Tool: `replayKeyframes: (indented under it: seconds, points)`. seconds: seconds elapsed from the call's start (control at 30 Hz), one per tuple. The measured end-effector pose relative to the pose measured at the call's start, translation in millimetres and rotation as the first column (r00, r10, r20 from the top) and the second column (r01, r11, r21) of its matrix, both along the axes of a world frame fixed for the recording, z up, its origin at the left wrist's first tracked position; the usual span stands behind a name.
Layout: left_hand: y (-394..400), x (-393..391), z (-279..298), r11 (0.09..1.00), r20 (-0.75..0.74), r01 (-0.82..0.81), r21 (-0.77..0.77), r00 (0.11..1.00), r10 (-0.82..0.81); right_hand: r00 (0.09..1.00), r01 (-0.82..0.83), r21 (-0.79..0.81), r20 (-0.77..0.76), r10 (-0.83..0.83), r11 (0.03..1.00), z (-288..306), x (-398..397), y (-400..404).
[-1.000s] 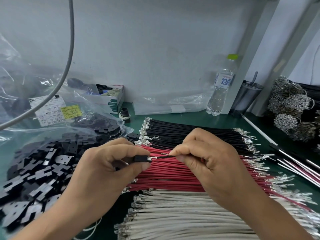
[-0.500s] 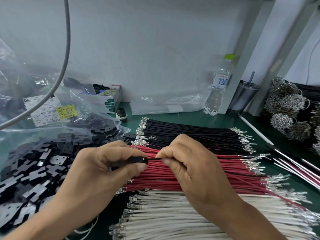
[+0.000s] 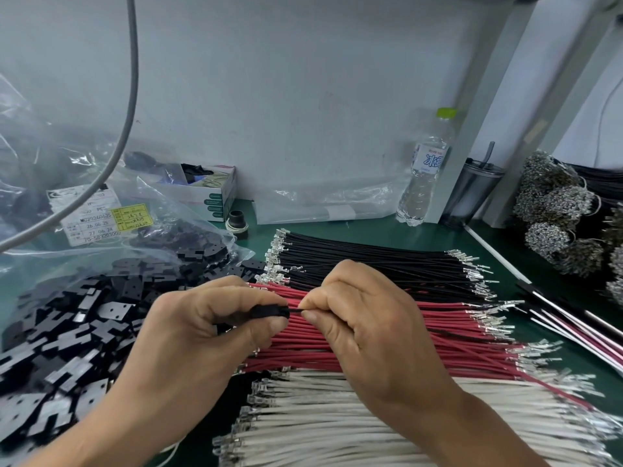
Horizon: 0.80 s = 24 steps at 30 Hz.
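One black connector housing [image 3: 269,311] is pinched between thumb and forefinger of the left hand [image 3: 199,321], its end touching the single black wire [image 3: 297,310] pinched in the right hand [image 3: 367,321] fingertips. Red wires [image 3: 455,332] lie under the fingers, black wire bundle [image 3: 371,261] beyond, white wires [image 3: 320,416] nearer, black plates [image 3: 67,332] left.

Black housing [image 3: 269,311] was mostly covered by left hand [image 3: 202,332]; black wire [image 3: 296,310] showed only a stub, rest hidden inside right hand [image 3: 364,325]; white wires [image 3: 337,433] were blurred, cut off at bottom edge; label [image 3: 89,217] print partly unreadable.
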State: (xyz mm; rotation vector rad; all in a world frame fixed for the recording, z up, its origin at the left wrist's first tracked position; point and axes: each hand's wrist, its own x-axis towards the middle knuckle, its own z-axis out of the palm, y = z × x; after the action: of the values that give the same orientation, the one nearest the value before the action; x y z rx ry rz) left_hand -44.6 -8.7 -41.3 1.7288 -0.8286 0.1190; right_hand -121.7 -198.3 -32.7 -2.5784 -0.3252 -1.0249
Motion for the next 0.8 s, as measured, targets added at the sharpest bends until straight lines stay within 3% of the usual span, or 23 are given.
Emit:
replayKeyframes:
  seconds: [0.1, 0.2, 0.3, 0.33, 0.43, 0.53, 0.67, 0.8]
  points:
    - [-1, -1, -2, 1.0, -0.014, 0.011, 0.019, 1.0, -0.011, 1.0, 0.015, -0.048, 0.014, -0.015, 0.999, 0, 0, -2]
    - [-7, 0, -6, 0.995, -0.157, 0.024, -0.098, 0.987, -0.04, 0.98, 0.149, -0.145, 0.155, -0.126, 0.978, 9, -2, -16]
    - [-10, 3, -7, 0.98, -0.238, -0.033, -0.196, 0.971, -0.015, 0.944, 0.227, -0.141, 0.275, -0.182, 0.964, 13, -8, -28]
    - [-9, 5, -7, 0.973, -0.272, -0.058, -0.224, 0.962, -0.005, 0.953, 0.234, -0.171, 0.238, -0.19, 0.957, 10, -9, -28]
    - [-6, 8, -4, 0.958, -0.359, -0.102, -0.267, 0.933, -0.001, 0.936, 0.32, -0.268, -0.06, -0.347, 0.909, -2, -5, -22]
    - [-4, 8, 0, 0.964, -0.352, -0.092, -0.25, 0.936, -0.002, 0.879, 0.393, -0.134, -0.236, -0.414, 0.91, -9, 4, -25]
    - [-3, 7, 1, 0.968, -0.358, -0.084, -0.238, 0.934, -0.007, 0.865, 0.408, 0.012, -0.326, -0.383, 0.913, -10, 5, -33]
    - [-3, 8, -1, 0.967, -0.365, -0.097, -0.235, 0.931, 0.005, 0.849, 0.41, -0.106, -0.319, -0.422, 0.906, -8, 3, -35]
